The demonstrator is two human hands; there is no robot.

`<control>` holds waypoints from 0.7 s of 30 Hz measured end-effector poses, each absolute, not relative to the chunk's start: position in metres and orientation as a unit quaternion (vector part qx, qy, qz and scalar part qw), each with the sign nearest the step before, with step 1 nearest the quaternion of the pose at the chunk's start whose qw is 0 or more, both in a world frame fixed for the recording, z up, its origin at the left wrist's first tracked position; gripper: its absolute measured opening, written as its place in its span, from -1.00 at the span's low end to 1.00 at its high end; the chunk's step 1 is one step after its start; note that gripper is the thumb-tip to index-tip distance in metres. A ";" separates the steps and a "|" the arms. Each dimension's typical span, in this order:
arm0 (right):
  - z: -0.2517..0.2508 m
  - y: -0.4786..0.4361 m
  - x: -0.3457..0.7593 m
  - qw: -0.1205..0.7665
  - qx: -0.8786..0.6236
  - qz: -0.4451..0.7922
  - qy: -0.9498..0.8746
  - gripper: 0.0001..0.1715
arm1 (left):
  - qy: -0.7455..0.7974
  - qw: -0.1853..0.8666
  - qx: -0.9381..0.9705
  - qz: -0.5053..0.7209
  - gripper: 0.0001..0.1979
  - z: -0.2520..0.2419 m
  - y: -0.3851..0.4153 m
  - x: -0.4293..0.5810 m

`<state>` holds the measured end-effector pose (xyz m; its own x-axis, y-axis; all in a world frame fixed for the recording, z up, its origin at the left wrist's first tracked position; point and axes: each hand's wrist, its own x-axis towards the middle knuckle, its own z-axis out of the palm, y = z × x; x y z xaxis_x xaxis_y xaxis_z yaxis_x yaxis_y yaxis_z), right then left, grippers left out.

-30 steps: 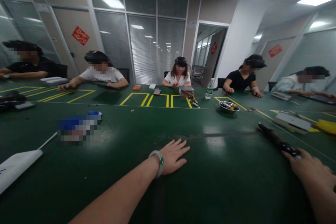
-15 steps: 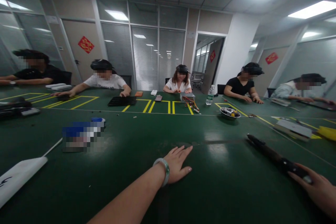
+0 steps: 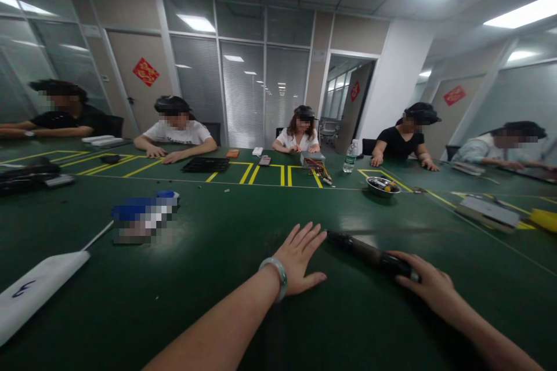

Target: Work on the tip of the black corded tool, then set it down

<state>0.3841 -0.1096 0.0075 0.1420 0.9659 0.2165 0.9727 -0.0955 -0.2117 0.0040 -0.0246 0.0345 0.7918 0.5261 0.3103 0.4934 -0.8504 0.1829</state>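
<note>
My left hand [image 3: 300,261] lies flat on the green table [image 3: 243,307] with its fingers spread, holding nothing; a pale bangle sits on its wrist. My right hand [image 3: 424,285] is closed round the near end of a long dark rod-shaped tool [image 3: 363,250]. The tool lies low over the table, and its far tip reaches close to my left hand's fingertips.
A white flat object [image 3: 39,290] lies at the near left, a blurred blue and white item [image 3: 141,217] beyond it. Farther off are a metal bowl [image 3: 380,186], a water bottle [image 3: 349,157], a grey box with wires [image 3: 312,160], and a black tray [image 3: 205,164]. Several people sit around the table.
My right hand has swept the dark tool from the far right in towards the middle, its tip now near my left hand. My left hand stays flat in place.
</note>
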 end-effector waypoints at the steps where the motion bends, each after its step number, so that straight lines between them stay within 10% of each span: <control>1: 0.012 -0.097 0.361 0.147 -0.725 0.016 -0.673 -0.39 | 0.267 0.038 0.945 0.185 -0.14 0.037 -0.026 0.005; 21: 0.044 -0.054 0.171 0.169 -0.537 0.101 -0.820 -0.03 | 0.383 0.012 0.908 0.167 -0.16 0.035 -0.008 -0.006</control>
<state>0.1713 -0.0539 0.0443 -0.3655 0.9155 0.1680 0.8470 0.4019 -0.3480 -0.0057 -0.0075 0.0350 0.6499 0.7004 0.2952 0.6925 -0.7057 0.1499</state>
